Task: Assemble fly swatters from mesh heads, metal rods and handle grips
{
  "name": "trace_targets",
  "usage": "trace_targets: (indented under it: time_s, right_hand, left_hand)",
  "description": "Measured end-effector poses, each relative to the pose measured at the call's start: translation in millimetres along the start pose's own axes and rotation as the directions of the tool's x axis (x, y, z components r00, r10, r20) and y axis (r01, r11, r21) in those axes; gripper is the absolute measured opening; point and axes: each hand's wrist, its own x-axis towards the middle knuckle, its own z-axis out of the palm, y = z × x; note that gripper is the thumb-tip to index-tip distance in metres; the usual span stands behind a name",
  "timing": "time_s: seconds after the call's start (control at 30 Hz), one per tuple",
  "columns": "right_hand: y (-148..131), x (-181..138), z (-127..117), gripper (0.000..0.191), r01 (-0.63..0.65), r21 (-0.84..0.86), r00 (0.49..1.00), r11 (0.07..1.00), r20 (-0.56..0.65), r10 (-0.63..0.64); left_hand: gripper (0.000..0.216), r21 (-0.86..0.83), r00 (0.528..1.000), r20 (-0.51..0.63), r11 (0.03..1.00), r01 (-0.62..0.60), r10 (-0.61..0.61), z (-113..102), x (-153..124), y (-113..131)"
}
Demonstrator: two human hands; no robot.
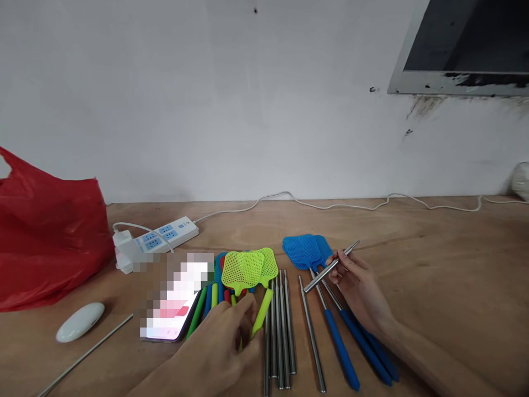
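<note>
My left hand (219, 342) grips a yellow-green plastic handle tube (263, 313) that slants up from its fingers. In my right hand (357, 286) is a shiny metal rod (331, 267), pinched between thumb and fingers and tilted up to the right. Several bare metal rods (281, 325) lie side by side just right of my left hand, with one more rod (312, 333) apart from them. Yellow-green fly swatter heads (249, 268) overlap beyond my left hand. Below my right hand lie blue fly swatters with metal shafts and blue handles (342, 348); their blue mesh heads (303, 252) point away from me.
At the left a lit phone (176, 309) lies by several coloured handle tubes (197, 313). A white power strip (168, 238), a red plastic bag (49, 231) and a white oval object (80, 322) stand farther left. A thin white cable (330, 207) runs along the wall.
</note>
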Motion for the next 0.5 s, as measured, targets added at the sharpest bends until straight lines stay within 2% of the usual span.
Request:
trace_targets:
  time_s: [0.1, 0.2, 0.37, 0.5]
  right_hand:
    - [2.4, -3.7, 1.7, 0.029, -0.024, -0.022, 1.000, 0.999, 0.003, 0.025]
    - [2.3, -4.3, 1.3, 0.027, -0.041, -0.032, 0.999, 0.999, 0.003, 0.041]
    - [2.4, -2.3, -0.8, 0.026, -0.049, -0.039, 0.999, 0.998, 0.003, 0.049]
    - [3.0, -2.1, -0.6, 0.027, -0.053, -0.048, 0.998, 0.997, 0.012, 0.053]
  left_hand:
    - [0.024, 0.251, 0.998, -0.044, 0.967, 0.051, -0.041, 5.5, 3.4, 1.0]
    - [0.032, 0.406, 0.997, -0.062, 0.911, 0.072, -0.051, 11.5, 4.9, -1.7]
    - [0.033, 0.553, 0.999, -0.041, 0.833, 0.033, -0.012, 16.1, 4.0, -5.6]
    - [0.038, 0.562, 0.999, -0.047, 0.827, 0.010, 0.020, 13.7, 5.4, -5.3]
